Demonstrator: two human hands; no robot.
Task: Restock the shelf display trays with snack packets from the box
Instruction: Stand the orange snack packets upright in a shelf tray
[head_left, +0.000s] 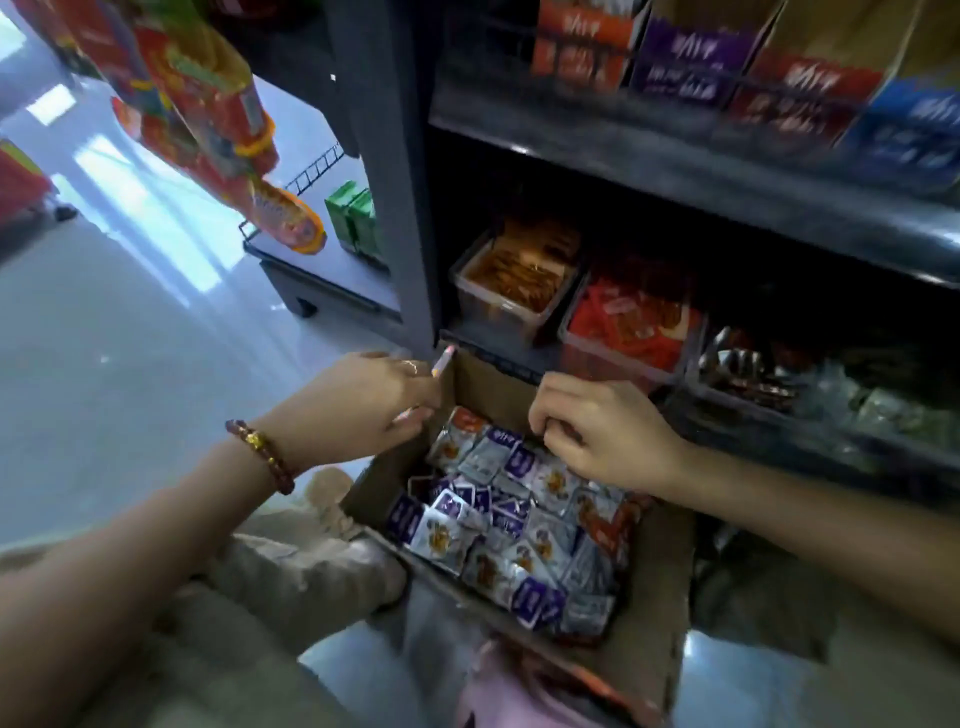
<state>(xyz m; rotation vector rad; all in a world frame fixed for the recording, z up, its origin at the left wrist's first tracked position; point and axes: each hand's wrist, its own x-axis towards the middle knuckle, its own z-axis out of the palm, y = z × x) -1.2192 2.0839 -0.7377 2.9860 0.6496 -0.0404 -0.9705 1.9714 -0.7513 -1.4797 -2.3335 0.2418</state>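
One cardboard box (644, 613) is sitting open on the floor in front of the dark shelf unit (675, 171), between the person's two forearms. The box is holding a loose pile of snack packets (511, 525), silver with purple or red panels; they are overlapping too much for an exact count, but well over twenty are showing.

The left hand (363, 405) is resting at the far left corner of the box, fingers curled over the flap edge. Whether it is pinching anything cannot be told. One beaded bracelet (262, 454) is circling that wrist.

The right hand (602, 431) is pressing down into the far end of the pile, fingers bent tightly around packets there; how many it is gripping is hidden.

On the bottom shelf, three clear display trays are showing side by side: one tray with brown packets (511, 283), one tray with red packets (631, 327), and one tray with dark packets (748, 374). On the shelf above, four upright cartons (769, 67) are standing in a row: orange, purple, red, blue.
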